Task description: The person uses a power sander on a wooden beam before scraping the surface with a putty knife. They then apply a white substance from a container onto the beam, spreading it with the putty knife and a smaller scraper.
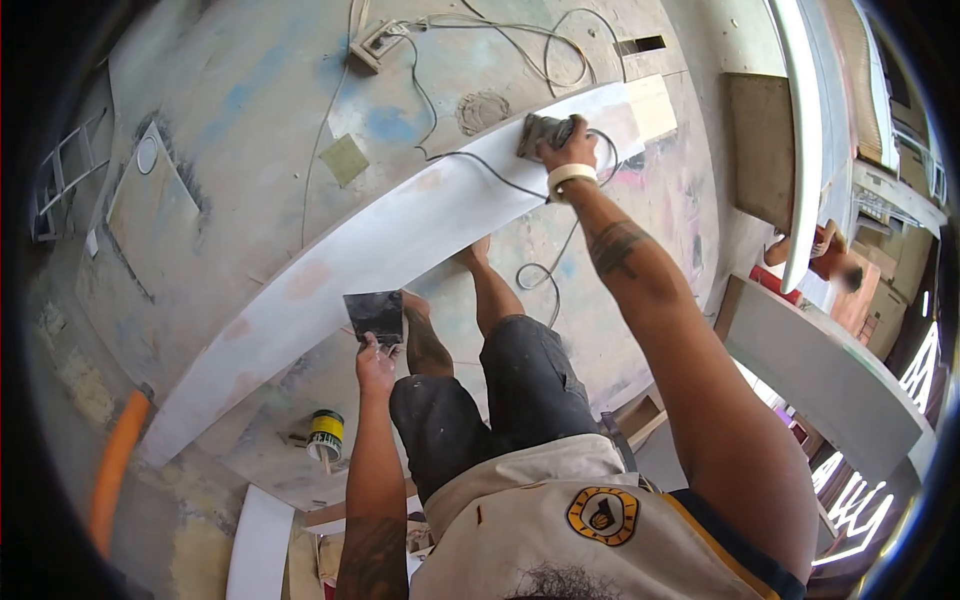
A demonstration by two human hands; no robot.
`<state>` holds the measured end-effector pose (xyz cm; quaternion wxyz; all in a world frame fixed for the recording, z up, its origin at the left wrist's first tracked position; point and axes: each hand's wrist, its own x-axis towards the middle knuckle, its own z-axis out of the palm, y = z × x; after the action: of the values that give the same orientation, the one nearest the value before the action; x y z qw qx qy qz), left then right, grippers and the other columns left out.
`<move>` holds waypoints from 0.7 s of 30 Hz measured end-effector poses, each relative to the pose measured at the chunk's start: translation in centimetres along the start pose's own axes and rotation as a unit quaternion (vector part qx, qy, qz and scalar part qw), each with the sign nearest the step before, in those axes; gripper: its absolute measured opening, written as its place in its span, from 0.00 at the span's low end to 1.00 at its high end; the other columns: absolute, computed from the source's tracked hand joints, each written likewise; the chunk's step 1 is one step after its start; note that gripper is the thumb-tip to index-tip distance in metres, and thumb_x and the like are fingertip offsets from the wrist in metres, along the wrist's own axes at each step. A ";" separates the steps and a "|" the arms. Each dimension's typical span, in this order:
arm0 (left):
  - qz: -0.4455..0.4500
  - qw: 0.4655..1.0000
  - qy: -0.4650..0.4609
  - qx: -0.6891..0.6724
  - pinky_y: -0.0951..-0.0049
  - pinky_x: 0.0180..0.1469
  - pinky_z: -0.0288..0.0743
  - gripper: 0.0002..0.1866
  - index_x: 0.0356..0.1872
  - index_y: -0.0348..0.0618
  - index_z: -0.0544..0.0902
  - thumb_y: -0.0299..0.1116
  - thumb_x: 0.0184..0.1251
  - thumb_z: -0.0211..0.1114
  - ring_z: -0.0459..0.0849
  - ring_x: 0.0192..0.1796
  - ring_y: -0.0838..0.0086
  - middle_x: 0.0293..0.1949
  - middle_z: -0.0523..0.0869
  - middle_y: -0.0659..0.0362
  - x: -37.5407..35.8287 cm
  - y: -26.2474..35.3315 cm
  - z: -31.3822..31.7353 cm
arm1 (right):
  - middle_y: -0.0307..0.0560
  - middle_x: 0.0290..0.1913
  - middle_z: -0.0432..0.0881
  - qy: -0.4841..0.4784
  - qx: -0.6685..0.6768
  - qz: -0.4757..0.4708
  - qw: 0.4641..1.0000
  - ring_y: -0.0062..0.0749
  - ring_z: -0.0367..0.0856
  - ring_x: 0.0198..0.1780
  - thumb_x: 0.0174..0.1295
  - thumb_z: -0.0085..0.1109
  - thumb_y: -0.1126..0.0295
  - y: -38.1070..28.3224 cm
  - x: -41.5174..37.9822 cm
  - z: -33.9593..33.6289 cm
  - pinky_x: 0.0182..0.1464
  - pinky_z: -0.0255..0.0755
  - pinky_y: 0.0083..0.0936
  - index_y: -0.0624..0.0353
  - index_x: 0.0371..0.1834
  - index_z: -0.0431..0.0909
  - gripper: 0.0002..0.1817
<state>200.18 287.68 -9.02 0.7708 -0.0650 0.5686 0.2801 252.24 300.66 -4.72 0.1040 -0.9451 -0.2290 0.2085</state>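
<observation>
A long curved white panel (400,238) runs diagonally across the view, with faint pinkish patches on its surface. Near its upper right end, my right hand (574,148) is closed on an electric sander (540,136), which rests on the panel. A grey cord (490,170) trails over the panel beside it. Lower down, my left hand (376,362) pinches the bottom edge of a flat black square sheet (374,316), perhaps sandpaper. That sheet overlaps the panel's near edge in view; whether it touches cannot be told.
A power outlet box (378,46) with looped cables lies beyond the panel. Nearby are a greenish square (344,160) and a dried round patch (482,112). A yellow-labelled can (326,436) stands at lower left, near an orange pipe (118,465). Another person (838,262) is far right.
</observation>
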 end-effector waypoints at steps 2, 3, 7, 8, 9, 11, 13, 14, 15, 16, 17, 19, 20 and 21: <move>-0.014 1.000 -0.022 0.004 0.60 0.50 0.75 0.09 0.47 0.53 0.79 0.35 0.68 0.60 0.83 0.50 0.61 0.49 0.84 0.60 0.1 -1.6 3.1 | 0.68 0.60 0.69 0.015 0.004 0.017 1.000 0.67 0.79 0.54 0.48 0.75 0.60 1.9 3.4 -1.2 0.59 0.76 0.47 0.46 0.69 0.61 0.44; -0.019 1.000 -0.014 0.010 0.60 0.51 0.75 0.10 0.48 0.54 0.79 0.36 0.68 0.60 0.83 0.52 0.63 0.50 0.84 0.61 0.1 -2.4 4.6 | 0.68 0.60 0.69 0.015 0.003 0.029 0.999 0.66 0.79 0.55 0.48 0.75 0.59 2.4 4.8 -2.0 0.59 0.76 0.47 0.46 0.69 0.60 0.44; -0.044 0.998 -0.030 0.023 0.60 0.51 0.74 0.08 0.47 0.56 0.78 0.36 0.68 0.60 0.81 0.53 0.65 0.50 0.83 0.63 1.1 -5.1 9.3 | 0.69 0.61 0.69 0.037 -0.018 0.048 0.998 0.65 0.77 0.59 0.46 0.75 0.55 4.9 10.8 -4.0 0.61 0.74 0.46 0.46 0.70 0.60 0.46; -0.045 0.998 -0.035 0.026 0.60 0.52 0.74 0.07 0.46 0.56 0.78 0.36 0.68 0.60 0.81 0.53 0.66 0.50 0.83 0.63 1.4 -5.7 10.4 | 0.68 0.60 0.70 0.033 -0.017 0.061 0.997 0.64 0.77 0.60 0.47 0.75 0.54 4.8 11.8 -4.7 0.62 0.74 0.45 0.45 0.70 0.61 0.45; -0.044 0.998 -0.030 0.034 0.60 0.53 0.74 0.05 0.41 0.57 0.80 0.36 0.66 0.61 0.82 0.52 0.65 0.50 0.85 0.62 1.4 -6.0 11.8 | 0.67 0.60 0.71 0.032 -0.019 0.069 0.997 0.64 0.77 0.60 0.47 0.75 0.55 4.7 12.6 -5.3 0.62 0.74 0.46 0.45 0.69 0.62 0.45; -0.049 0.997 -0.024 0.062 0.59 0.53 0.73 0.08 0.45 0.56 0.79 0.36 0.67 0.61 0.81 0.48 0.68 0.48 0.84 0.64 1.1 -5.9 14.7 | 0.69 0.61 0.70 0.034 -0.009 0.063 0.997 0.66 0.76 0.60 0.48 0.75 0.54 5.4 15.1 -6.0 0.62 0.74 0.47 0.48 0.70 0.61 0.46; -0.048 0.996 -0.010 0.078 0.59 0.53 0.73 0.09 0.48 0.55 0.78 0.37 0.69 0.61 0.81 0.48 0.68 0.49 0.83 0.65 1.3 -5.9 16.4 | 0.71 0.63 0.69 0.039 -0.016 0.047 0.998 0.65 0.76 0.61 0.47 0.75 0.50 6.6 17.6 -6.2 0.63 0.74 0.47 0.51 0.70 0.60 0.48; -0.046 0.996 -0.009 0.080 0.59 0.53 0.73 0.10 0.49 0.54 0.78 0.37 0.69 0.61 0.80 0.49 0.68 0.49 0.83 0.65 1.7 -6.0 16.5 | 0.71 0.63 0.70 0.034 -0.014 0.039 0.999 0.65 0.77 0.61 0.47 0.74 0.48 7.3 18.6 -6.4 0.63 0.74 0.46 0.52 0.70 0.60 0.49; -0.046 0.995 -0.010 0.082 0.59 0.53 0.73 0.10 0.50 0.54 0.78 0.38 0.70 0.61 0.80 0.49 0.68 0.50 0.83 0.65 1.7 -5.9 16.4 | 0.71 0.62 0.71 0.030 -0.032 0.044 0.998 0.65 0.77 0.61 0.47 0.74 0.47 8.2 19.5 -6.7 0.63 0.74 0.46 0.53 0.71 0.59 0.50; -0.042 0.996 -0.013 0.082 0.59 0.53 0.73 0.10 0.50 0.53 0.78 0.38 0.71 0.61 0.80 0.49 0.68 0.50 0.83 0.64 1.6 -5.7 16.4 | 0.70 0.62 0.72 0.029 -0.050 0.048 0.997 0.64 0.77 0.61 0.47 0.73 0.46 8.6 20.0 -7.1 0.63 0.74 0.45 0.53 0.71 0.58 0.50; -0.036 0.996 -0.017 0.081 0.59 0.53 0.73 0.11 0.51 0.53 0.77 0.39 0.71 0.61 0.80 0.49 0.67 0.51 0.83 0.64 1.5 -5.4 16.4 | 0.70 0.61 0.75 0.039 -0.062 0.057 0.996 0.62 0.77 0.61 0.47 0.73 0.46 9.3 20.2 -7.6 0.63 0.73 0.43 0.57 0.70 0.59 0.50; -0.024 0.996 -0.021 0.084 0.59 0.52 0.73 0.11 0.51 0.52 0.77 0.41 0.72 0.61 0.80 0.50 0.68 0.50 0.83 0.64 1.1 -4.8 16.5 | 0.70 0.60 0.77 0.045 -0.079 0.083 0.992 0.61 0.77 0.62 0.47 0.72 0.46 10.8 19.7 -8.8 0.65 0.71 0.41 0.61 0.70 0.59 0.51; -0.018 0.996 -0.020 0.088 0.60 0.52 0.73 0.12 0.50 0.51 0.77 0.43 0.73 0.61 0.81 0.49 0.68 0.50 0.83 0.64 0.7 -4.4 16.7 | 0.70 0.61 0.76 0.014 -0.082 0.118 0.990 0.60 0.78 0.61 0.45 0.73 0.44 12.3 20.4 -9.0 0.63 0.74 0.44 0.55 0.73 0.54 0.55; -0.010 0.996 -0.019 0.091 0.60 0.51 0.73 0.13 0.50 0.50 0.78 0.44 0.73 0.61 0.81 0.49 0.69 0.49 0.83 0.65 0.4 -4.1 16.7 | 0.69 0.60 0.77 0.031 -0.062 0.117 0.991 0.60 0.79 0.60 0.44 0.74 0.45 13.5 20.3 -9.0 0.63 0.74 0.43 0.56 0.72 0.55 0.54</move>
<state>216.37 291.42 -4.49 0.7870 0.0051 0.5762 0.2203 277.92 297.63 -7.68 0.0270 -0.9760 -0.1264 0.1753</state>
